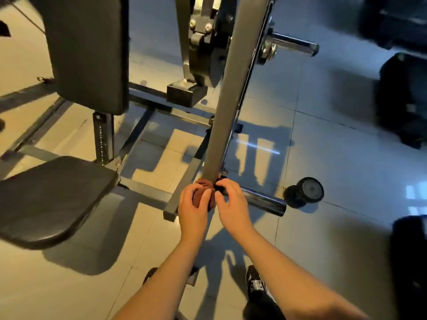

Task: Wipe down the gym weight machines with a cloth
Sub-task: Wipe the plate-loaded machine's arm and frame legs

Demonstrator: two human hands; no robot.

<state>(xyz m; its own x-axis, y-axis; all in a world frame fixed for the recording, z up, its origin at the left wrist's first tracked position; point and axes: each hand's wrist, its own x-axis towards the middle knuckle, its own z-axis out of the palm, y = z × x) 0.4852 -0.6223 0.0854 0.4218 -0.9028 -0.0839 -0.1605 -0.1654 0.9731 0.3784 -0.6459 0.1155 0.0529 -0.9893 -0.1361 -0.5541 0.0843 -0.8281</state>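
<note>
Wide pale tiled floor [323, 158] fills the view, glossy, with long shadows across it. Down the right edge sit dark bulky shapes [402, 100], too blurred to name. The weight machine [203, 51] takes the left and centre and runs off the top of the frame. It has two black pads: a back pad [90, 54] at upper left and a seat pad [50, 199] at lower left, cut by the edge. One grey beam [231, 88] slants down the middle. There are two chrome pegs, one [293, 43] at upper right and one [263, 200] low at centre right. A single black dumbbell [305, 191] lies on the tiles just beyond the low peg. Two dark shoes show at the bottom, one [255, 285] clear and one [149, 273] mostly hidden behind the forearm. The one reddish-brown cloth [204, 183] is bunched at the foot of the beam, with the left hand [193, 209] curled around it, gripping. The right hand [231, 202] sits just beside it, fingers bent onto a dark fitting; whether it actually holds anything, I can't tell.
</note>
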